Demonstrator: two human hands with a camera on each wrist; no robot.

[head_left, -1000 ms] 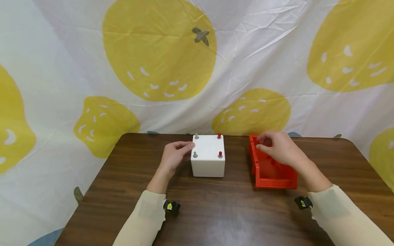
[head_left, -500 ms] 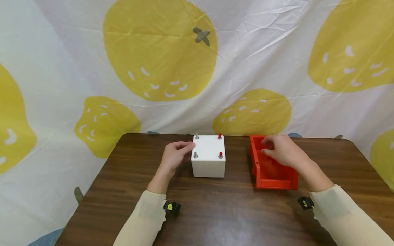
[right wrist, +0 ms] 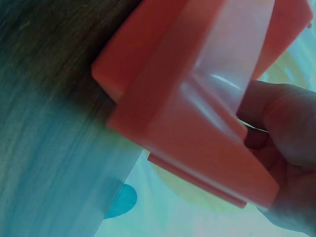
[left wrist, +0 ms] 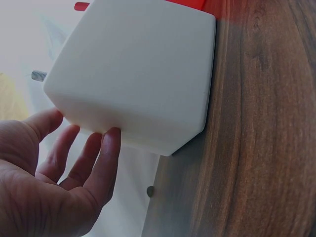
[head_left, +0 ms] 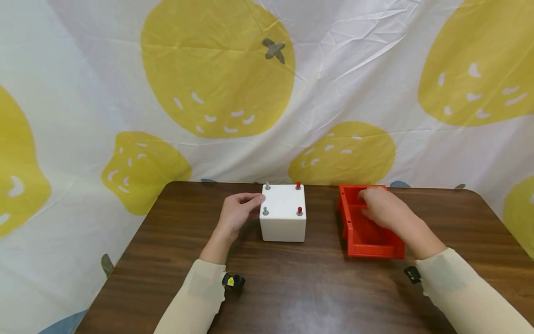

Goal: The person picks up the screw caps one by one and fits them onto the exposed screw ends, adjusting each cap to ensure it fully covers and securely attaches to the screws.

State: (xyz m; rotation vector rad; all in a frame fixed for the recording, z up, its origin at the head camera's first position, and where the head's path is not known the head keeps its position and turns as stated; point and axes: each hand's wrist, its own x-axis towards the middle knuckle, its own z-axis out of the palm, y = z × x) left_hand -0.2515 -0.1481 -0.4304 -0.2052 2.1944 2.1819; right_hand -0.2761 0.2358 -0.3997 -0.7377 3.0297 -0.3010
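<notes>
The white block (head_left: 283, 202) stands on the table with two bare metal bolts at its left corners and two red-tipped ones at its right. My left hand (head_left: 236, 214) rests its thumb and fingertips against the block's left side; in the left wrist view the fingers (left wrist: 109, 148) touch the white face (left wrist: 133, 64), gently bent. My right hand (head_left: 385, 208) reaches down into the red bin (head_left: 375, 251), its fingertips hidden or blurred inside. In the right wrist view the bin's wall (right wrist: 197, 143) covers the fingers of that hand (right wrist: 291, 143), so what they touch cannot be seen.
The brown wooden table (head_left: 292, 287) carries the block and, to its right, the bin. Behind the table hangs a white cloth (head_left: 92, 102) with yellow fruit prints. A small black device (head_left: 233, 281) is strapped at the left wrist, another (head_left: 413, 274) at the right.
My right hand has moved lower into the red bin, with its fingers turned further down. My left hand and the white block have stayed in place.
</notes>
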